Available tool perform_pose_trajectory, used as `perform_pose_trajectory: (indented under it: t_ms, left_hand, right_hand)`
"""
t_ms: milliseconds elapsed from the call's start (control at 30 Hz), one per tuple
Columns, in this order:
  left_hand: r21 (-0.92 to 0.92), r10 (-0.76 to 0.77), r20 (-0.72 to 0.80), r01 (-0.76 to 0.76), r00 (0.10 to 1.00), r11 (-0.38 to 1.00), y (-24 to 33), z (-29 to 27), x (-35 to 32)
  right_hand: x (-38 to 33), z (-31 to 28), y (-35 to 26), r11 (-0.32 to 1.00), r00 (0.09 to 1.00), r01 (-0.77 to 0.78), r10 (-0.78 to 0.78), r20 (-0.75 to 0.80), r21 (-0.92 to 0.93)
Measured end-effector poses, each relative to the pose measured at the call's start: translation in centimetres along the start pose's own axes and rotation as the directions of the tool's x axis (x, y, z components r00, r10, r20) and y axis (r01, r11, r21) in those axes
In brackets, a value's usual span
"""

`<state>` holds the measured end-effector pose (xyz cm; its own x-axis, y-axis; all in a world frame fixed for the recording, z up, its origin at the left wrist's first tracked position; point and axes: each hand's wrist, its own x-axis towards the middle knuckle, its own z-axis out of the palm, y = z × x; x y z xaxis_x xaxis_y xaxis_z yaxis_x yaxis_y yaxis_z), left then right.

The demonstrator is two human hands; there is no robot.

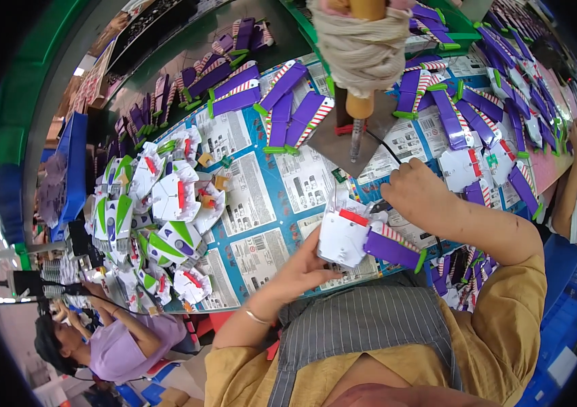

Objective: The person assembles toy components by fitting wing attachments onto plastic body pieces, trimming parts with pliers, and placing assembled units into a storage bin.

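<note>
My left hand grips the lower left edge of a white plastic toy shell with a red strip across its top. Joined to the shell's right side is a purple toy wing with a red-and-white striped edge and a green tip. Closed fingers of my right hand hold a small dark tool at the shell's upper right corner; its exact kind is hidden. Just above hangs a metal-tipped driver, its upper body wrapped in pale cloth. Neither hand touches it.
White-and-green toy shells are heaped at left. Purple wings lie along the far side and more at right. Printed sheets cover the table. A person in a lilac shirt sits at lower left; another person's arm is at right.
</note>
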<state>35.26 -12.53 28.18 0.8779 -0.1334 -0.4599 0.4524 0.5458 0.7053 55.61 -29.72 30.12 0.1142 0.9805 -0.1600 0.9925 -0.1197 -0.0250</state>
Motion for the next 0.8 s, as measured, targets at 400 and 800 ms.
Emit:
perform_pose_trajectory:
  t_ms: [400, 800]
  left_hand:
    - [0.961, 0.768, 0.276, -0.138, 0.578, -0.241, 13.1, -8.0, 14.9]
    - [0.889, 0.477, 0.282, -0.040, 0.832, -0.456, 13.8, -6.4, 15.0]
  right_hand:
    - [-0.5, 1.4, -0.6, 0.991, 0.996, -0.060, 0.067, -0.056, 0.116]
    - [-2.3, 5.9, -1.9, 0.926, 0.835, -0.258, 0.357, -0.419, 0.275]
